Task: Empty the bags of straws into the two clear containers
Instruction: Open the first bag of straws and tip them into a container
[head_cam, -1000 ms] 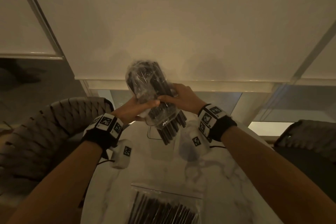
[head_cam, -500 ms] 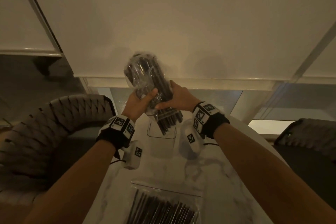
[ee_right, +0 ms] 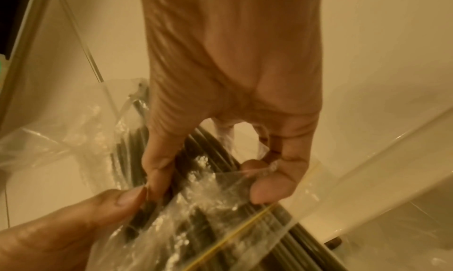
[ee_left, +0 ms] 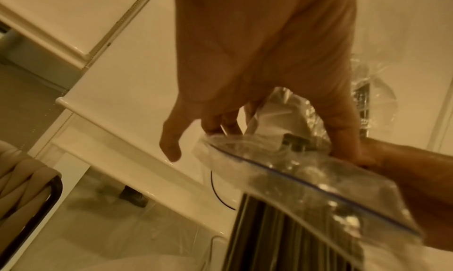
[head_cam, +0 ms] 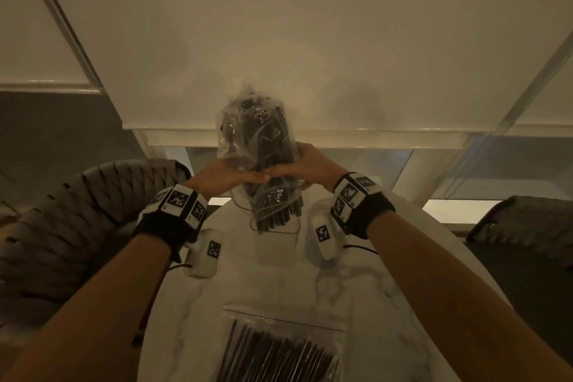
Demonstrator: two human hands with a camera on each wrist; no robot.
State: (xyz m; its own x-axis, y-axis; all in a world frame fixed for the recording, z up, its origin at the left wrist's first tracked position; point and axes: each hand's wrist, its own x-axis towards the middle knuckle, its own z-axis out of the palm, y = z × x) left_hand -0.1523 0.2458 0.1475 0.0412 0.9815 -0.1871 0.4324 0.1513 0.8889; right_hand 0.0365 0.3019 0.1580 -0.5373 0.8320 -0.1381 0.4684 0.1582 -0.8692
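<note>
A clear plastic bag of black straws (head_cam: 259, 146) stands upended, mouth down, over a clear container (head_cam: 276, 228) on the marble table (head_cam: 356, 288). My left hand (head_cam: 229, 175) grips the bag from the left and my right hand (head_cam: 305, 169) from the right, thumbs meeting in front. Black straw ends (head_cam: 279, 217) poke out of the bag's open mouth into the container's top. In the left wrist view the bag's zip edge (ee_left: 306, 186) hangs below my left hand (ee_left: 257, 104). My right hand (ee_right: 220, 139) has its fingers curled round the bag (ee_right: 196, 207). A second bag of straws (head_cam: 279, 350) lies flat at the near edge.
A woven chair (head_cam: 62, 220) stands to the left of the table and another chair (head_cam: 527, 226) to the right. A white wall and ledge (head_cam: 310, 130) rise behind the table. Only one clear container is visible to me.
Both hands have lifted the bag higher and turned it more upright over the container. The thumbs have closed together in front of the bag.
</note>
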